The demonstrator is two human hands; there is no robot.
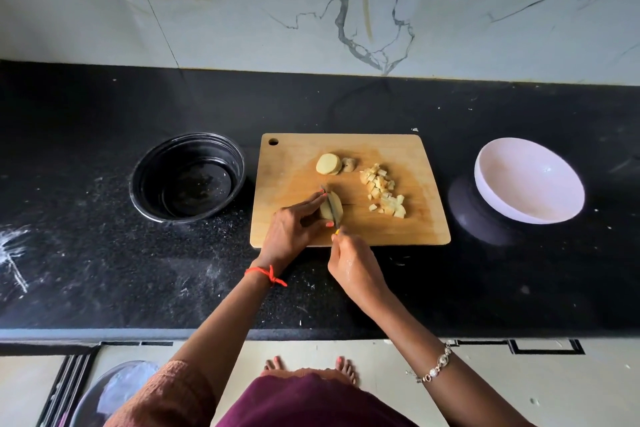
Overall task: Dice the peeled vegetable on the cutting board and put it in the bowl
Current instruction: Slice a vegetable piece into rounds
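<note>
Your left hand point(294, 224) pinches the peeled vegetable piece point(326, 212) near-left on the cutting board point(381, 149), right hand point(349, 262) grips the knife point(332, 210) across it; probably firm, wet, slippery, so hold its left flank.

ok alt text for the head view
A left hand steadies a peeled vegetable piece on a cutting board while the right hand slices it with a knife. Diced cubes lie beside it; white bowl to the right, black bowl left.
</note>
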